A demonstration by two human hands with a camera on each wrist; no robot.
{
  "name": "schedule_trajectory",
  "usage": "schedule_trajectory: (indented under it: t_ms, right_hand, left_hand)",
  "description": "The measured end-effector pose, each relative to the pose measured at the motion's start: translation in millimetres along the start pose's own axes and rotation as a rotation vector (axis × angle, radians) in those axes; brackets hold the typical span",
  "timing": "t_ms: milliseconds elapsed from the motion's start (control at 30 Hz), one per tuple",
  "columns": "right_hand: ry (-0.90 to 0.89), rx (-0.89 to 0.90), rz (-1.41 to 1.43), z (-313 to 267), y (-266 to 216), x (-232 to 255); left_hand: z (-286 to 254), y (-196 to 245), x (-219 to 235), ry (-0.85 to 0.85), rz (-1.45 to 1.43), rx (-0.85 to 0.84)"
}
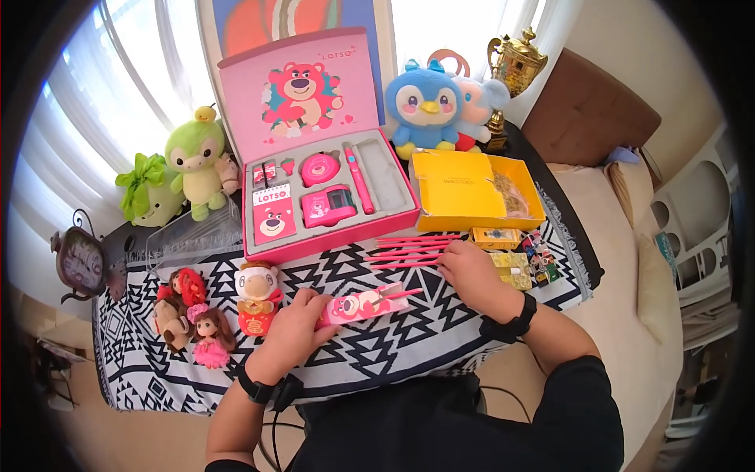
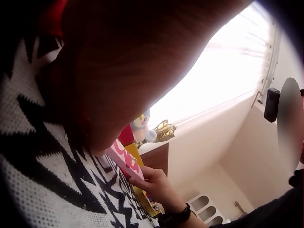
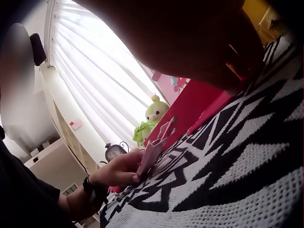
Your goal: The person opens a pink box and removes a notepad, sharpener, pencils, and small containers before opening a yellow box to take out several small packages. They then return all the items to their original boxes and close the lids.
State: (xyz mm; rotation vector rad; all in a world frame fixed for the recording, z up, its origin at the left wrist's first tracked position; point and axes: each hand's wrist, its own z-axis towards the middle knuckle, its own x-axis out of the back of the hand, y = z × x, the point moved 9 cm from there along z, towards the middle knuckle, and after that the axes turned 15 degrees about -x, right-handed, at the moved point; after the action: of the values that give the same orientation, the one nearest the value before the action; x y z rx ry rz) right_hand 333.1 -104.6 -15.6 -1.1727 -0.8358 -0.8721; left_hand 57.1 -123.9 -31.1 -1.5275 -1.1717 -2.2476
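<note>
The left hand [image 1: 297, 330] grips the left end of a pink bear-printed pencil box [image 1: 358, 307], held low over the patterned cloth; its open flap end faces right, with a pink pencil [image 1: 403, 294] sticking out. Beyond it, several pink pencils [image 1: 405, 253] lie side by side on the cloth. At their right ends, the right hand [image 1: 470, 275] has its fingers bent down on the pencils; whether it pinches one is hidden. The right wrist view shows the box [image 3: 151, 154] in the left hand [image 3: 118, 170].
Behind stands a pink gift box [image 1: 334, 242] with its lid up, beside a yellow box [image 1: 456, 193]. Small dolls [image 1: 211, 338] and a plush horse [image 1: 257, 295] sit left. Small cards [image 1: 511, 270] lie right. Plush toys [image 1: 425, 106], a trophy [image 1: 519, 67] and a clock [image 1: 81, 258] edge the table.
</note>
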Motion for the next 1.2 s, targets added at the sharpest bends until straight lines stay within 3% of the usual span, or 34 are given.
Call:
schedule_trajectory:
  t_ms: [67, 167, 300, 367, 467, 667, 833, 900, 933, 967, 1067, 1100, 1133, 1200]
  right_hand:
    - [-0.017, 0.015, -0.194, -1, 5, -9]
    - [-0.059, 0.021, -0.250, 2, 9, -15]
    - [-0.045, -0.064, -0.107, 6, 10, 5]
    - [-0.033, -0.011, 0.166, 2, 2, 31]
    - [-0.048, 0.086, 0.067, -8, -4, 45]
    - [-0.061, 0.110, 0.007, -19, -2, 48]
    - [-0.293, -0.026, 0.426, -22, -29, -12]
    - [-0.283, -0.004, 0.501, -31, -51, -40]
    - [-0.279, 0.021, 0.576, -33, -59, -44]
    - [-0.436, -0.023, 0.620, -32, -61, -52]
    - [-0.440, -0.079, 0.660, -17, -52, -49]
    - [-0.259, -0.033, 0.464, -12, -47, -28]
    - [-0.260, -0.033, 0.461, -5, -40, -22]
    - [-0.029, 0.009, 0.024, 4, -26, 0]
  left_hand:
    - [0, 2, 4, 0.006, 0.007, 0.011]
    - [-1, 2, 5, 0.008, 0.030, 0.008]
    - [-5, -3, 6, 0.006, 0.072, 0.046]
    - [-7, -2, 9, 0.036, 0.082, 0.030]
    - [-5, -2, 9, 0.041, 0.083, 0.028]
    - [-4, -4, 6, 0.013, 0.072, 0.053]
    - [8, 5, -5, 0.022, 0.018, 0.011]
    - [15, 13, -10, 0.024, 0.015, -0.014]
    - [15, 13, -11, 0.022, 0.020, -0.014]
    - [14, 9, -10, 0.026, 0.050, 0.017]
    - [9, 3, -6, 0.017, 0.087, 0.071]
    - [6, 1, -5, 0.035, 0.105, 0.085]
    - [3, -2, -3, 0.054, 0.121, 0.099]
    - [-1, -8, 1, 0.099, 0.122, 0.083]
